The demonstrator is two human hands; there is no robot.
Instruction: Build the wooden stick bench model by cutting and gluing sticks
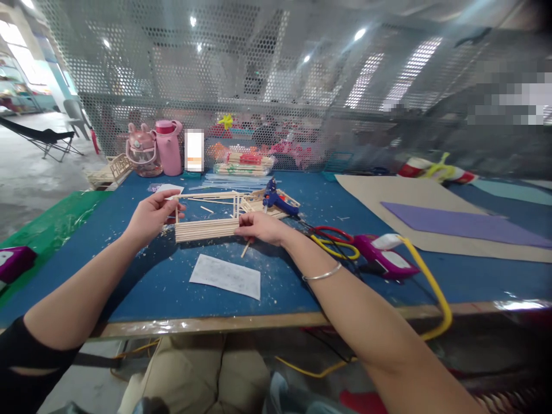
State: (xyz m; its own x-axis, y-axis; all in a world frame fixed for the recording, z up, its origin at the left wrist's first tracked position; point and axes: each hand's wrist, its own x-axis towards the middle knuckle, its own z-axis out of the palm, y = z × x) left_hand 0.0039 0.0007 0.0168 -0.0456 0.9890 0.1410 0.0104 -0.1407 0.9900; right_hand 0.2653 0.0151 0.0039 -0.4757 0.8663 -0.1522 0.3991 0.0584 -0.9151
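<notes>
Between my two hands is a small rectangular frame of thin wooden sticks (207, 230), its near side filled with several sticks laid side by side. My left hand (157, 213) grips its left end with fingers and thumb. At the right near corner, my right hand (260, 227) pinches the frame. A blue hot glue gun (279, 201) lies just beyond my right hand, beside more wooden stick pieces (254, 202). Nearer the table edge lies a white printed paper sheet (226, 277). One loose stick (245, 248) pokes out below my right hand.
Pink bottles (168, 148) and packed sticks (244, 164) stand along the perforated metal screen (259, 69). To the right are scissors (332, 241), a purple power strip (386, 257) with a yellow cable (435, 287), brown cardboard (366, 198) and a purple sheet (457, 225).
</notes>
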